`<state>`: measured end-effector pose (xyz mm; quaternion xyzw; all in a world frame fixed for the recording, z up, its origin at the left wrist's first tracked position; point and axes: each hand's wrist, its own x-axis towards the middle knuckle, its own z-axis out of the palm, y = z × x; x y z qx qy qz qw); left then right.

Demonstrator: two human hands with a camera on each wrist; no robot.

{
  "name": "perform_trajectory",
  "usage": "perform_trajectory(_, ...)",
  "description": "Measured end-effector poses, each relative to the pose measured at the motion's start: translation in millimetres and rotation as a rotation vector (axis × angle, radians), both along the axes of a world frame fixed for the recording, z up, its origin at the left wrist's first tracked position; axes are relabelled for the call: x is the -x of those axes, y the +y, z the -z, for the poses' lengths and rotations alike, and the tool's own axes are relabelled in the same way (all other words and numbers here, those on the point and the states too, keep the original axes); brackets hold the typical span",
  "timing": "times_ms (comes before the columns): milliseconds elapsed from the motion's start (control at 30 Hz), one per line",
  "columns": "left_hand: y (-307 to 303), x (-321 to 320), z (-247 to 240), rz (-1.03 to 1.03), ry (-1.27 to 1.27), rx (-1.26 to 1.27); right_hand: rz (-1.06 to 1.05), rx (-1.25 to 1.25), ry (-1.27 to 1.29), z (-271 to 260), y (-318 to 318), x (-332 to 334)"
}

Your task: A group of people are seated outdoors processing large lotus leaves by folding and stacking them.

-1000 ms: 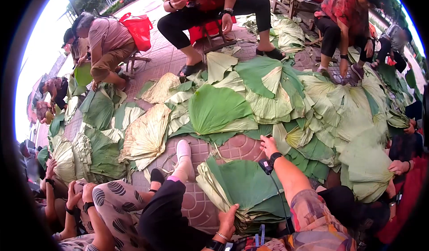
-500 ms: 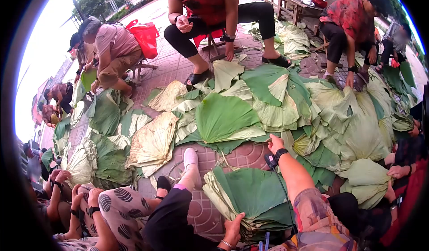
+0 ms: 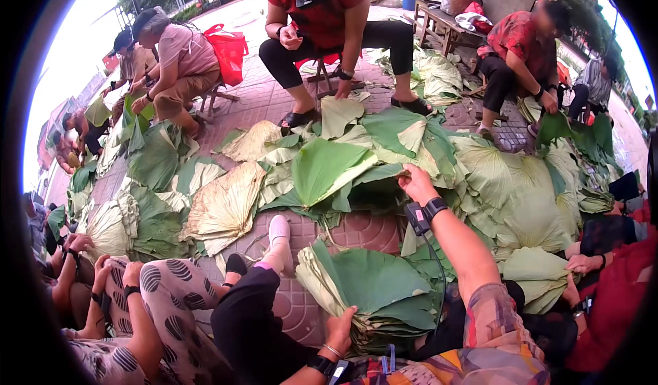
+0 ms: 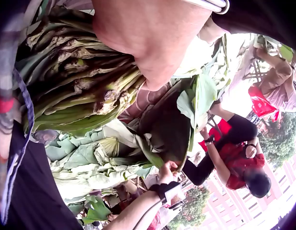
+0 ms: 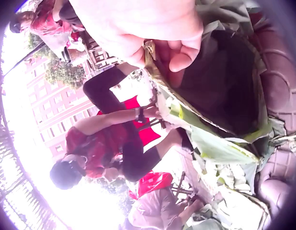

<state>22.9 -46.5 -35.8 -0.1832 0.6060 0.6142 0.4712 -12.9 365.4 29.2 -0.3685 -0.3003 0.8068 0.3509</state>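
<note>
A thick stack of folded lotus leaves (image 3: 373,282) lies in front of me, dark green on top with pale layers along its left side. My left hand (image 3: 339,331) grips the stack's near left corner, thumb on top. In the left wrist view the bunched brownish stem ends of the stack (image 4: 90,81) show beside that hand. My right hand (image 3: 418,183) is stretched forward to the pile's near edge. It pinches the edge of a lotus leaf (image 5: 220,81), which is raised off the pile with its shaded side facing me. A bright green leaf (image 3: 329,166) overlaps it in the head view.
Overlapping lotus leaves (image 3: 507,186) spread over the red paving (image 3: 308,309). A dry brownish leaf (image 3: 223,203) lies left of centre. Seated people surround the pile; one in a red shirt (image 3: 322,15) sits opposite. A wooden bench (image 3: 442,25) stands at the back right.
My right hand has reached forward over the pile and now pinches a leaf, whose edge has come up. My left hand keeps its grip on the stack.
</note>
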Motion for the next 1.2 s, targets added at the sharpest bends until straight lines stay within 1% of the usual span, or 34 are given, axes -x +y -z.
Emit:
perform_trajectory(67, 1, 1, 3, 0.004, 0.009, -0.012, -0.088, -0.074, 0.105, -49, -10, -4)
perform_trajectory(167, 6, 0, -29, -0.03, -0.039, -0.084, -0.141, -0.151, 0.259, -118, -29, -10)
perform_trajectory(200, 7, 1, -39, -0.018, -0.056, -0.068, -0.147, -0.176, 0.286, -131, -37, -14)
perform_trajectory(233, 6, 1, -37, -0.018, -0.047, -0.084, -0.151, -0.174, 0.274, -136, -50, -21)
perform_trajectory(300, 4, 2, -17, -0.021, -0.034, -0.108, -0.237, -0.191, 0.276, -141, -74, -32)
perform_trajectory(367, 3, 2, 1, 0.009, 0.089, -0.009, -0.283, -0.146, 0.23, -127, -108, -46)
perform_trajectory(400, 2, 1, -5, 0.006, 0.087, -0.015, -0.318, -0.128, 0.211, -116, -121, -53)
perform_trajectory(467, 5, 2, -25, -0.011, 0.004, -0.047, -0.351, -0.102, 0.126, -116, -154, -70)
perform_trajectory(500, 5, 3, -12, -0.007, 0.025, -0.037, -0.331, -0.089, 0.156, -95, -155, -73)
perform_trajectory(567, 7, 7, 5, -0.003, 0.045, -0.035, -0.32, -0.046, 0.168, -78, -167, -82)
perform_trajectory(633, 5, 5, 1, 0.0, 0.061, -0.017, -0.326, 0.0, 0.17, -68, -177, -86)
perform_trajectory(700, 6, 6, 8, -0.009, 0.04, -0.035, -0.362, 0.212, 0.149, -60, -181, -88)
perform_trajectory(733, 8, 6, 13, -0.021, 0.021, -0.054, -0.364, 0.212, 0.146, -55, -183, -90)
perform_trajectory(800, 6, 7, 15, -0.019, 0.03, -0.048, -0.379, 0.333, 0.105, -42, -190, -91)
perform_trajectory(833, 6, 7, 12, -0.01, 0.052, -0.062, -0.349, 0.361, 0.095, -35, -192, -91)
perform_trajectory(867, 6, 7, 10, 0.001, 0.076, -0.074, -0.353, 0.368, 0.096, -28, -193, -91)
perform_trajectory(933, 5, 7, 5, 0.003, 0.078, -0.063, -0.353, 0.318, 0.006, -24, -198, -92)
perform_trajectory(1000, 5, 6, 2, -0.031, 0.052, -0.073, -0.443, 0.256, 0.003, -15, -206, -98)
perform_trajectory(1067, 5, 3, -14, -0.06, -0.086, -0.181, -0.478, 0.187, -0.098, -4, -220, -107)
perform_trajectory(1133, 2, 2, -28, -0.017, 0.06, -0.089, -0.516, 0.166, -0.211, 12, -229, -115)
perform_trajectory(1200, 4, 1, 8, -0.032, 0.136, -0.074, -0.412, 0.121, -0.387, 20, -233, -121)
